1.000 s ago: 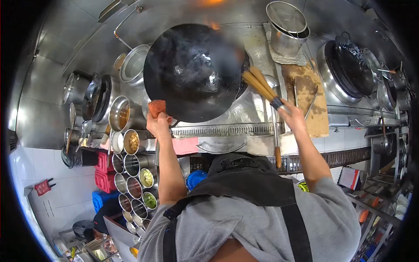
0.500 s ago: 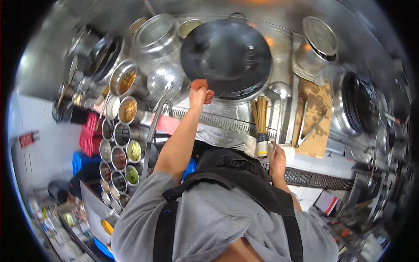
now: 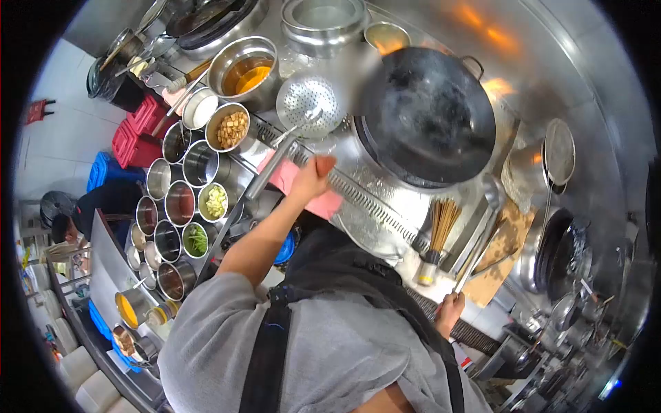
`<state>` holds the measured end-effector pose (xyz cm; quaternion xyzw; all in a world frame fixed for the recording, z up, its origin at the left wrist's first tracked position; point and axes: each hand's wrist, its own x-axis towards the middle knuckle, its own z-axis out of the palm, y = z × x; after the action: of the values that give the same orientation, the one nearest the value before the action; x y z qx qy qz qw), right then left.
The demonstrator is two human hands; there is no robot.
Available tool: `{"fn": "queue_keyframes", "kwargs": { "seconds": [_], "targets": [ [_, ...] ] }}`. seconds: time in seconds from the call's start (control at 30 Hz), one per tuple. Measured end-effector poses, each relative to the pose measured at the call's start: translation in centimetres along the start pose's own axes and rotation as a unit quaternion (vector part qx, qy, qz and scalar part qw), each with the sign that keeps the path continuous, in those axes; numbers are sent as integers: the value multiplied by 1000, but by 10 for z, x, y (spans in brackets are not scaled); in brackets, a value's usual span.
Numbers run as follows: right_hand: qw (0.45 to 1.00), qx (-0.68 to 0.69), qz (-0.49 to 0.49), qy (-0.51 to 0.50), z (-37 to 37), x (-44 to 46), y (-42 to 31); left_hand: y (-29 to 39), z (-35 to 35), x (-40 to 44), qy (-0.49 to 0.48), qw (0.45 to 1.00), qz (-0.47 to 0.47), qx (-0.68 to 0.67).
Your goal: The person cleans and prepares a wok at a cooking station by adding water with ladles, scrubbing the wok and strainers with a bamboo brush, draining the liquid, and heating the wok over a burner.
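My left hand point(image 3: 310, 184) is closed on a folded reddish cloth point(image 3: 324, 164), over the stove's front edge and apart from the wok. A pink cloth point(image 3: 322, 204) lies just below it. The black wok point(image 3: 427, 120) sits on the burner, with faint smoke over its bare inside. My right hand point(image 3: 451, 314) grips the end of a long metal ladle handle point(image 3: 474, 265); the ladle's bowl point(image 3: 492, 191) rests on the stove top. Beside the ladle stands a bamboo wok brush point(image 3: 441, 230). Near my left hand is a perforated strainer point(image 3: 310, 107).
At left, several metal cups hold diced brown pieces point(image 3: 228, 128), chopped pale vegetables point(image 3: 215, 202) and green slices point(image 3: 196, 241). A pot of orange oil point(image 3: 242, 69) stands behind them. Tongs lie on a wooden board point(image 3: 511, 227). Flames show behind the wok. Another person point(image 3: 110, 206) is at far left.
My left hand has left the wok's near rim and drawn back with the cloth. My right hand now holds the ladle handle. The view has turned toward the left.
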<state>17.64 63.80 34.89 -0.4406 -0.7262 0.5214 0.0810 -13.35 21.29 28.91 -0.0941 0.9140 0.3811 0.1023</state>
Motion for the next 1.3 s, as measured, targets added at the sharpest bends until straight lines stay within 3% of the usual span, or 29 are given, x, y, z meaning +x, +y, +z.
{"fn": "queue_keyframes", "kwargs": {
  "seconds": [0.1,0.17,0.23,0.33,0.37,0.4,0.43,0.5,0.57,0.63,0.67,0.7,0.73,0.77,0.8,0.83,0.87,0.93,1.03,1.23,1.3],
  "targets": [
    [998,-56,-29,11,39,-1,-80,-49,-3,-18,-52,996,40,61],
    [996,-26,-86,-21,74,18,-121,-51,-7,-23,22,985,67,160],
    [979,38,-169,-104,117,56,-159,-38,-17,-22,-3,992,33,123],
    [891,-166,-404,-121,211,114,-258,-37,-25,-18,-29,987,21,156],
    [932,-162,-276,-169,252,82,-330,-39,-28,-15,-62,986,16,151],
    [886,-212,-386,-147,292,128,-332,-34,-37,-14,-56,987,15,147],
    [852,-260,-434,-133,335,150,-354,-26,-49,-16,-60,991,22,114],
    [733,-237,-630,-96,415,156,-404,-28,-59,-11,-58,995,24,78],
    [866,-274,-333,-252,471,120,-456,-39,-66,-1,4,991,135,15],
    [865,-267,-280,-318,538,150,-456,-46,-75,22,58,989,134,13],
    [894,-162,-220,-355,561,151,-453,-50,-81,38,105,985,140,13],
    [893,-160,-222,-359,575,150,-452,-53,-87,54,150,978,147,12],
    [904,-31,-122,-408,585,151,-451,-55,-94,71,164,976,139,38],
    [890,100,-20,-445,590,149,-453,-61,-94,88,168,975,141,39],
    [880,148,22,-450,587,143,-452,-65,-94,107,100,988,74,90],
    [880,152,14,-450,581,137,-451,-68,-93,122,33,990,7,139],
    [868,199,25,-454,573,131,-449,-65,-96,129,38,990,15,138],
    [855,253,29,-451,550,125,-447,-57,-102,139,-98,980,-98,143],
    [839,297,23,-456,502,120,-445,-79,-83,150,-101,983,-100,115],
    [819,314,-34,-479,364,108,-412,-120,-71,164,-35,996,14,79],
    [841,284,-51,-458,312,94,-401,-103,-92,154,-43,999,-17,7]
  ]
}}
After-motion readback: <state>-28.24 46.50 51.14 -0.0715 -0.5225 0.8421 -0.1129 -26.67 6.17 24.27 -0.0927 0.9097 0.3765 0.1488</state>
